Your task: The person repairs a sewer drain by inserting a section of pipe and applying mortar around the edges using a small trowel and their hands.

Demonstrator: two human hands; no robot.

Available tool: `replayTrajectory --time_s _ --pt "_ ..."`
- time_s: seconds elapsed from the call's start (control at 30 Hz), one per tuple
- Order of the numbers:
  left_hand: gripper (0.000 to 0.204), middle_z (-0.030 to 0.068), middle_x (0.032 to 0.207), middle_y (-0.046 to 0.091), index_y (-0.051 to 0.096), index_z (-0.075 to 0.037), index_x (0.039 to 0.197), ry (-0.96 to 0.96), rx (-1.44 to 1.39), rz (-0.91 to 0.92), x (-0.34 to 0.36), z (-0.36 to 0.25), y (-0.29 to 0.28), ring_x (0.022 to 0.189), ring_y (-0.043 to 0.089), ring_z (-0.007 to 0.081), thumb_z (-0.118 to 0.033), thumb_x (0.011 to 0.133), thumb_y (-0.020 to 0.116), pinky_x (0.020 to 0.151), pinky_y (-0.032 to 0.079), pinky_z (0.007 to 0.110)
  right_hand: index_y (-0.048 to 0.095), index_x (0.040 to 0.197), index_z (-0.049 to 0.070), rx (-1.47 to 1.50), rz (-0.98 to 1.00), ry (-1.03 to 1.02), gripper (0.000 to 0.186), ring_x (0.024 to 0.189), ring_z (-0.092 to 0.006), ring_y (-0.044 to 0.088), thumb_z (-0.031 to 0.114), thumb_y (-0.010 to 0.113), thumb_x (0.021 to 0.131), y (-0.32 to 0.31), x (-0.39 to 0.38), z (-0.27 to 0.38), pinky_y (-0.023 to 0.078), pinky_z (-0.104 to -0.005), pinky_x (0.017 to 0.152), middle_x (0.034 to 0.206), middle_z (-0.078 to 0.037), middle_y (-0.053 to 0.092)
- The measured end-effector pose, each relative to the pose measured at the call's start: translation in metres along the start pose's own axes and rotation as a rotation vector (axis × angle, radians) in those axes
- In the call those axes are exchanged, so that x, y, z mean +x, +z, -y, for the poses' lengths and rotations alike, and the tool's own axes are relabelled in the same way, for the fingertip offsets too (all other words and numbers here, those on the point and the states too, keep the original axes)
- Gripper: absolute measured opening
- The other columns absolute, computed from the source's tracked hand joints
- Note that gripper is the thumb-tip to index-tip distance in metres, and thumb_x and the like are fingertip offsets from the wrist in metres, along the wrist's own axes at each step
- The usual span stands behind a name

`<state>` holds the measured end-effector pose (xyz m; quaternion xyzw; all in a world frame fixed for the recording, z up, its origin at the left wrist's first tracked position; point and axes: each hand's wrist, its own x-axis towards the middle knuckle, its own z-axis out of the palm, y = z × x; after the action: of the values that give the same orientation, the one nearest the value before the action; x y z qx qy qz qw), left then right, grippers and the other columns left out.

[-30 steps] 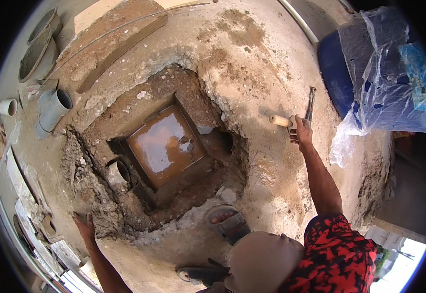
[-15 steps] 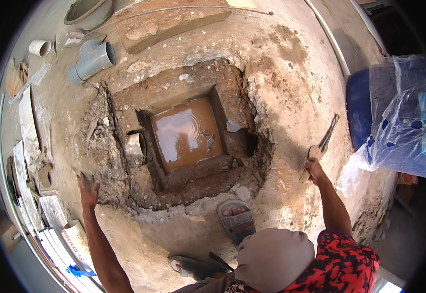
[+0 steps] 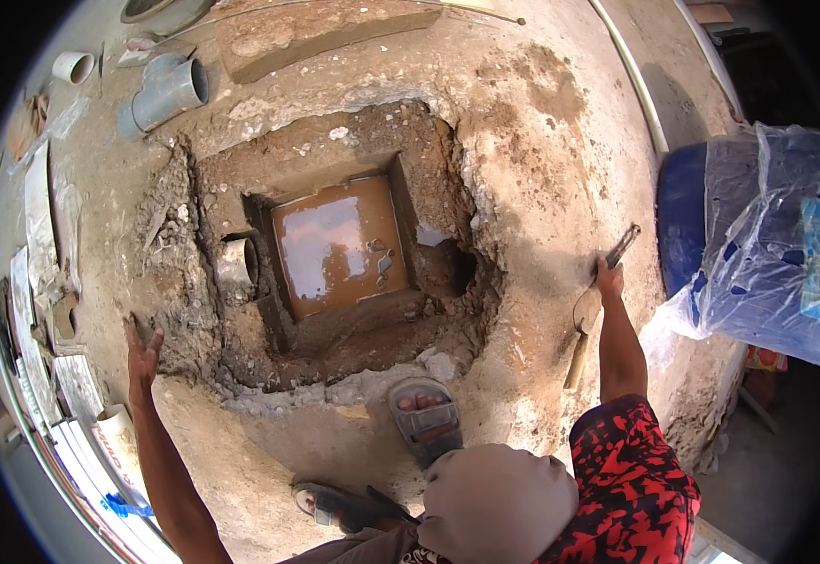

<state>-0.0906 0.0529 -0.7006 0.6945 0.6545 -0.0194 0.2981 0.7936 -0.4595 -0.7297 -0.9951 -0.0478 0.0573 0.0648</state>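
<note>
The right hand covers the middle of a dark tool, so its grip is hidden, and whether the pale wooden handle below belongs to it cannot be told. Murky brown water hides the pit floor. A plastic sheet veils the blue drum, and the dark rim cuts it off.
</note>
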Motion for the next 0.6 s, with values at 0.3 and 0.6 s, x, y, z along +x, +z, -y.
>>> replayTrajectory --time_s 0.3,0.6 --pt "0.089 0.0223 0.158 0.017 0.017 -0.004 0.153 0.071 0.116 -0.299 -0.053 0.04 0.037 0.146 0.016 0.0372 -0.054 0.091 0.057 0.118 0.013 0.049 0.062 0.104 -0.012 -0.112 0.006 -0.068 0.043 0.08 -0.0354 0.069 0.024 0.056 0.081 -0.057 0.045 0.033 0.054 -0.043 0.067 0.086 -0.027 0.068" --pt "0.093 0.0125 0.162 0.009 0.015 -0.013 0.155 0.039 0.267 -0.473 -0.077 0.021 0.079 0.149 0.009 0.0339 -0.065 0.087 0.052 0.115 0.004 0.061 0.054 0.117 0.001 -0.033 0.395 -0.916 0.035 0.054 -0.015 0.048 0.02 0.054 0.087 -0.101 -0.116 0.212 0.041 -0.0328 0.049 0.065 -0.003 0.05"
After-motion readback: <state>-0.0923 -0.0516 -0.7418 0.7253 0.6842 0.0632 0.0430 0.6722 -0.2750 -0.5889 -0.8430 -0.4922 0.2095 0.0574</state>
